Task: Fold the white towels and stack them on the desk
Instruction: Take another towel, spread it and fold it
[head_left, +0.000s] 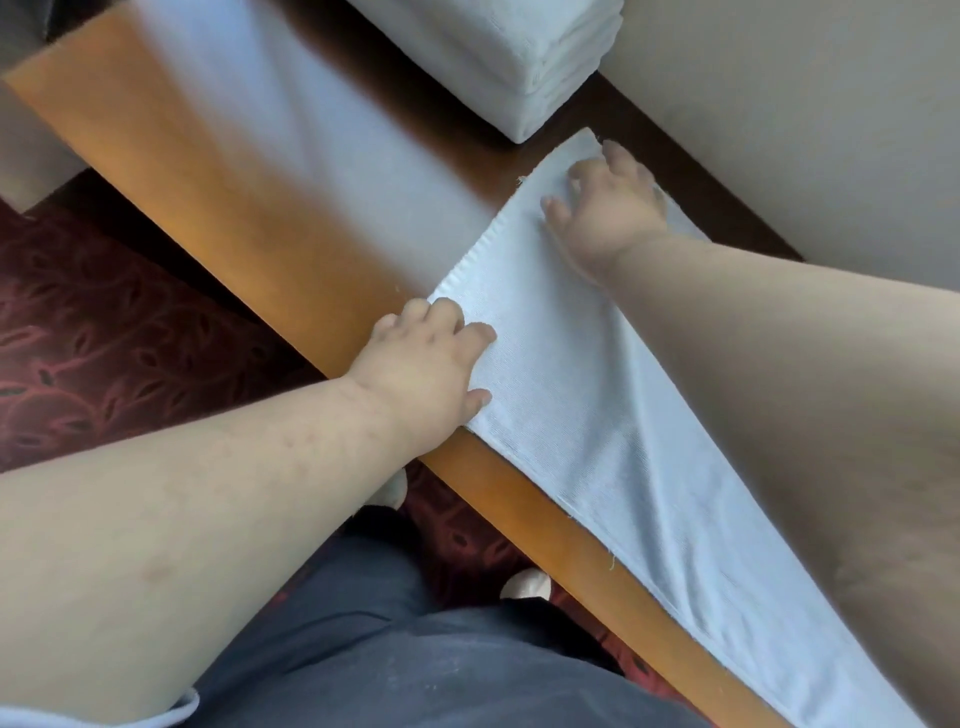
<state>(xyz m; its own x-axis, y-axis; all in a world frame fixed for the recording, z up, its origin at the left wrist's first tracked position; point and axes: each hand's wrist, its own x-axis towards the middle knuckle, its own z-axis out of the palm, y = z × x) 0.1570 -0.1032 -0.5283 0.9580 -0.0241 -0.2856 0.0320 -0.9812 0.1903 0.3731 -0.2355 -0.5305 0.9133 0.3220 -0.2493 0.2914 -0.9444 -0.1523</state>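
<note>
A white towel (550, 332), folded into a long strip, lies flat across the wooden desk (249, 171) and runs off toward the lower right. My left hand (428, 364) rests on its near left corner at the desk's front edge, fingers curled on the cloth. My right hand (608, 208) presses flat on the towel's far end, fingers spread. A stack of folded white towels (498, 57) stands at the back of the desk, just beyond the strip's far corner and apart from it.
A pale wall (779, 104) borders the desk on the right. Dark red patterned carpet (104, 338) lies below the desk's front edge. My dark trousers and white shoes (524, 584) show at the bottom. A bright glare covers the desk's left part.
</note>
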